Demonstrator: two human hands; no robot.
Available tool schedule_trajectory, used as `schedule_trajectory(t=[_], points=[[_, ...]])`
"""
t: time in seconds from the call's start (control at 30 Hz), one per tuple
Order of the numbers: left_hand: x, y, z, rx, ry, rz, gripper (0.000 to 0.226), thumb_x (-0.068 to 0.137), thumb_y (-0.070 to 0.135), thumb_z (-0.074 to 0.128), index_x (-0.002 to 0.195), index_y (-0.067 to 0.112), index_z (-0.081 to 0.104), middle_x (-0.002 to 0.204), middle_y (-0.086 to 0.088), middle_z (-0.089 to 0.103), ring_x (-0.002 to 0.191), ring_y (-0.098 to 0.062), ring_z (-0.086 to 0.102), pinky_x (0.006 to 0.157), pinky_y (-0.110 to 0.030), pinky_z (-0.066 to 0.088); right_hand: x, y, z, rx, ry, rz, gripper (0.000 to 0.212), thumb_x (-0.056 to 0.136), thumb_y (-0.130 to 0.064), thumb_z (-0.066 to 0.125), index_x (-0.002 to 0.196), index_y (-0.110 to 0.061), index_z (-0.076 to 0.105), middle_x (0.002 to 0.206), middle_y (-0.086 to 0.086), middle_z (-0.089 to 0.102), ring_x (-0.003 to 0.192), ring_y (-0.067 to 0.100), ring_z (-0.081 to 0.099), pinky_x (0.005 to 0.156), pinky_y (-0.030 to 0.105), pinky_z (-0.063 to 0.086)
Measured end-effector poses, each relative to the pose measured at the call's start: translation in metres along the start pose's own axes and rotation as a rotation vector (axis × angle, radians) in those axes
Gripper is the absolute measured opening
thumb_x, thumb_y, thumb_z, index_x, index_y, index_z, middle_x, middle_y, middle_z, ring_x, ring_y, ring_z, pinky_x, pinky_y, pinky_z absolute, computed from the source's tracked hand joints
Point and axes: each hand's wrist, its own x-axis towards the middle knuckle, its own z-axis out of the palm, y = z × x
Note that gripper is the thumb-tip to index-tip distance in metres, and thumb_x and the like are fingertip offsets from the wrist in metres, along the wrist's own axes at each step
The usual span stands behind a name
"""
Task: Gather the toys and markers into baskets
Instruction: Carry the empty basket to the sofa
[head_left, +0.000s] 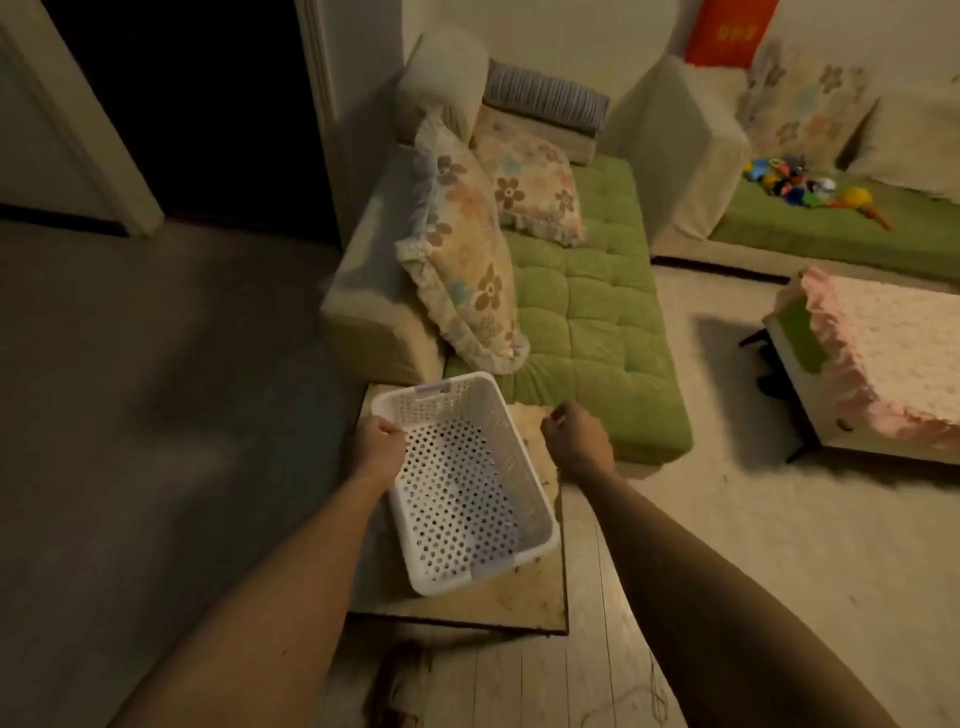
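White perforated plastic, the basket (462, 488) is empty, so the gathering looks barely begun. The left hand (378, 448) is closed over its left rim, holding it tilted above a low tabletop (519, 597); the right hand (574, 439) hangs beside it, loosely curled around nothing. The toys (795, 184) lie heaped on the far green sofa seat (831, 234), well apart; no markers are discernible. Carpet between the near sofa corner and the pink-covered table (883, 358) leaves a clear lane toward them.
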Motion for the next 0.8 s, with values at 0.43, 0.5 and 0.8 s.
schedule_trajectory(t=[0.43,0.5,0.8], points=[[0.132,-0.11,0.1,0.146,-0.084,-0.339,0.027,0.09,0.017,0.049,0.114,0.005,0.052,0.112,-0.018,0.063,0.094,-0.036,0.063,0.078,-0.048,0.057,0.07,0.086,0.129,-0.035,-0.388,0.322,0.034,0.098,-0.029,0.049,0.125,-0.008,0.052,0.119,0.012,0.062,0.106,0.027,0.061,0.091,0.041,0.052],[0.138,-0.113,0.101,0.199,-0.087,-0.329,0.025,0.091,0.013,0.045,0.112,0.004,0.053,0.11,-0.019,0.063,0.094,-0.037,0.064,0.078,-0.048,0.057,0.068,0.085,0.136,-0.066,-0.347,0.314,0.023,0.096,-0.02,0.052,0.117,-0.009,0.056,0.111,0.01,0.063,0.1,0.024,0.062,0.089,0.039,0.054],[0.131,-0.087,0.086,0.239,-0.157,-0.264,0.024,0.091,0.011,0.046,0.112,0.007,0.057,0.111,-0.015,0.063,0.093,-0.034,0.063,0.065,-0.034,0.054,0.057,0.074,0.115,-0.051,-0.262,0.338,0.02,0.095,-0.017,0.054,0.113,-0.01,0.06,0.107,0.009,0.065,0.095,0.022,0.064,0.082,0.033,0.054]])
